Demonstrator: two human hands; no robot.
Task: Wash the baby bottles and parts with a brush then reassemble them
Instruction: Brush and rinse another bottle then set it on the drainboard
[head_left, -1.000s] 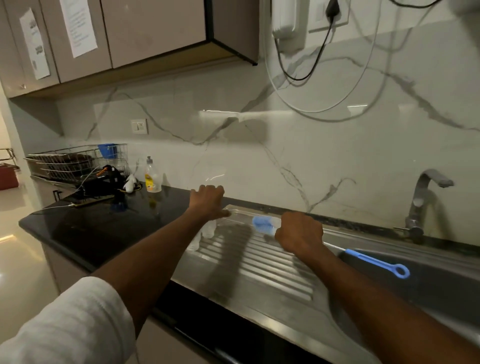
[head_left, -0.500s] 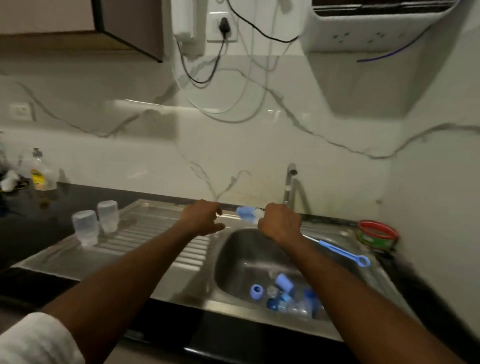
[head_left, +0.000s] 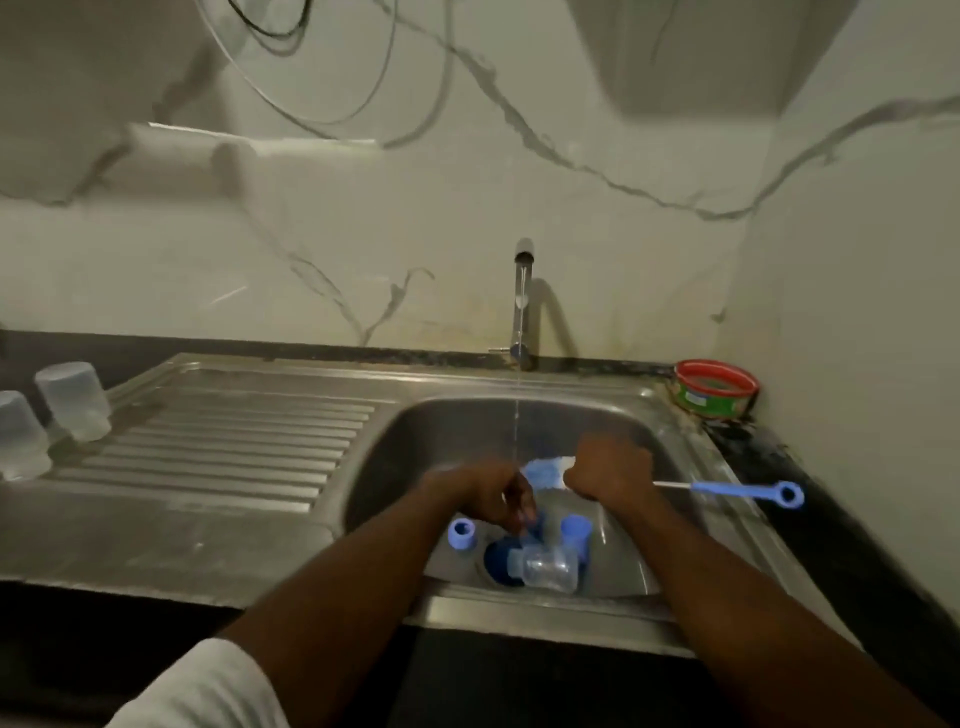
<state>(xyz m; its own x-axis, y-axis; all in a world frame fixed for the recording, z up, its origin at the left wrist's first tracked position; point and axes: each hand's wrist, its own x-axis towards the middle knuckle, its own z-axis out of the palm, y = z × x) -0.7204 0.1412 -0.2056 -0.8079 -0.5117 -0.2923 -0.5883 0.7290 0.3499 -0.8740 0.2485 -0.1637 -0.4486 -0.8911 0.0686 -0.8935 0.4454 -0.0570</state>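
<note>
Bottle (head_left: 549, 567) nearest, on its side at the sink's (head_left: 691, 467) front edge: clear, empty, neck toward a dark blue part at its left. Just behind, pale blue ring (head_left: 462, 533) to the left, pale blue cap (head_left: 575, 530) to the right, both loose on the sink floor. Left hand (head_left: 485, 498) low over these parts, fingers curled down onto a small blue piece; whether pinched or only touched, cannot tell through the blur. Right hand (head_left: 609, 470) fisted round the brush (head_left: 550, 470), blue-white bristles out toward the left hand, blue looped handle out over the sink's right edge. Best done by lifting one part into the stream, then working the bristles inside it with short twists. Thin water falling from the tap (head_left: 521, 301) at the back edge. Two upturned cups (head_left: 72, 400) at the drainboard's far left.
</note>
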